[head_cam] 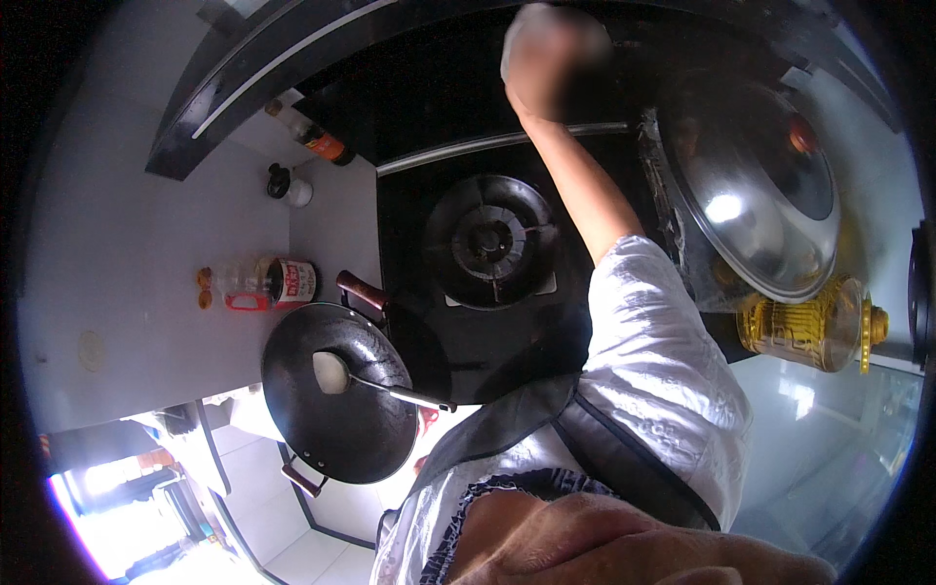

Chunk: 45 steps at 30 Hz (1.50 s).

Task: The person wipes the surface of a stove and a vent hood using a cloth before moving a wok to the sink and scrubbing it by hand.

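Observation:
My right hand (556, 62), blurred in the picture, reaches up to a dark glossy panel behind the gas stove, with a white cloth (514, 45) at its edge, apparently gripped; the fingers are not clear. Below and to the left of it lies a round burner (490, 245) in the black cooktop. A black wok (292, 395) with two wooden-grip handles stands tilted left of the stove; a metal ladle or spatula (331, 373) rests in it, its handle over the rim. My left hand cannot be made out.
A large domed metal lid (731, 183) with a red knob leans at the right, above a jug of yellow oil (801, 329). Sauce bottle (322, 142), small white jar (298, 191) and red-labelled bottle (296, 280) stand along the left. A dark hood edge (172, 150) curves overhead.

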Motion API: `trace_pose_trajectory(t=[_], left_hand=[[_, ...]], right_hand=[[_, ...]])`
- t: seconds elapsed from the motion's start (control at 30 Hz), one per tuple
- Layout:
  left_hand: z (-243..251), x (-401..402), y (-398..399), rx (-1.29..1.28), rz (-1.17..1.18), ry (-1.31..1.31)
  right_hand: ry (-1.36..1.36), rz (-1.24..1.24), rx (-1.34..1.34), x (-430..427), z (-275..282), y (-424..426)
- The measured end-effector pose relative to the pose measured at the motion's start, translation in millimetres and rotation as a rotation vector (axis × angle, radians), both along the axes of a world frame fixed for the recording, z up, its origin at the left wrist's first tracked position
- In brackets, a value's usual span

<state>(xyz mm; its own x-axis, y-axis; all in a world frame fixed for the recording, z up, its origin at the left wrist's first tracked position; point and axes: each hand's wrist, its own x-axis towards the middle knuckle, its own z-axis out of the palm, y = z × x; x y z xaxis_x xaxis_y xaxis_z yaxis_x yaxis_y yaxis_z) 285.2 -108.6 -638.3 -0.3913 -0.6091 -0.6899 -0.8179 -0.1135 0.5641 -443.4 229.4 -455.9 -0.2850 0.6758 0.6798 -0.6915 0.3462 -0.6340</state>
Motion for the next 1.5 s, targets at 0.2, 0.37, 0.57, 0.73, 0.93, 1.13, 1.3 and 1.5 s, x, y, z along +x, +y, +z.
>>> trace_pose_trajectory(t=[0.2, 0.37, 0.57, 0.73, 0.93, 1.13, 1.3, 1.5], left_hand=[[2.9, 8.5, 2.6, -0.015, 0.013, 0.008], [-2.5, 13.5, 5.8, -0.011, 0.023, 0.019], [-9.2, 23.3, 6.8, -0.005, 0.048, 0.024], [-4.4, 23.1, 9.4, -0.016, 0.054, 0.023], [-6.4, 25.2, 17.3, -0.019, 0.076, 0.027], [-12.2, 36.2, 23.1, -0.024, 0.106, 0.034], [-15.2, 39.5, 26.0, -0.021, 0.122, 0.040], [-21.7, 50.5, 36.4, -0.009, 0.165, 0.035]], right_hand=[[-0.233, 0.215, 0.163, 85.1, -19.0, -14.7], [-0.434, 0.142, 0.651, 73.7, -62.4, 27.9], [-0.114, 0.316, 0.299, 86.3, 36.2, 24.9], [-0.117, 0.064, 0.594, 71.3, 43.8, -12.9], [-0.280, 0.225, 1.479, 47.3, -32.3, -12.0], [-0.180, 0.277, 1.603, 67.2, -8.8, -12.3], [0.105, 0.019, 1.072, 56.3, 70.0, -50.7], [0.048, -0.284, 1.753, 77.1, 70.7, -117.1]])
